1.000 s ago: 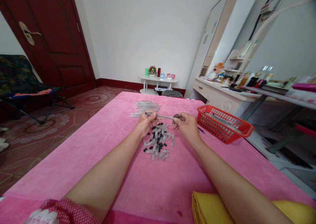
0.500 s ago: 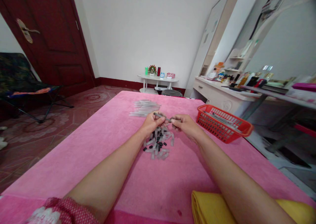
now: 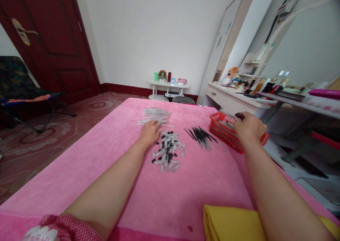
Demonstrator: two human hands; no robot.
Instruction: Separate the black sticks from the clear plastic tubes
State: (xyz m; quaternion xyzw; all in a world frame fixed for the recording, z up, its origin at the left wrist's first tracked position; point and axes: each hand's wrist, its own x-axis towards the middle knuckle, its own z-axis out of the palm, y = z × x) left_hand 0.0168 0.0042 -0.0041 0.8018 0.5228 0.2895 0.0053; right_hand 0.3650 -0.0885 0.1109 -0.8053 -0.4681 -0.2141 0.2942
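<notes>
My left hand (image 3: pixel 150 132) lies with its fingers stretched at the near edge of a pile of clear pen barrels (image 3: pixel 155 114). One barrel (image 3: pixel 168 126) sticks out to the right of the fingertips. Over the red plastic basket (image 3: pixel 225 136) at the right is my right hand (image 3: pixel 249 127), fingers curled in. A dark pen end (image 3: pixel 239 116) shows at its fingertips; the rest of that pen is blurred or hidden. Several pens lie inside the basket. A loose heap of clear caps and small black plugs (image 3: pixel 168 150) sits between my arms, beside a bunch of black-tipped refills (image 3: pixel 202 136).
A pink cloth (image 3: pixel 114 170) covers the table. At the front right is a folded yellow cloth (image 3: pixel 231 221), partly under my right forearm. A dressing table with bottles (image 3: pixel 239 96) stands at the right, a small white table (image 3: pixel 168 83) at the back.
My hands have parted from above the caps, where they held a dark pen between them. The right moved right to the basket, the left moved left to the barrels. The refills are now uncovered.
</notes>
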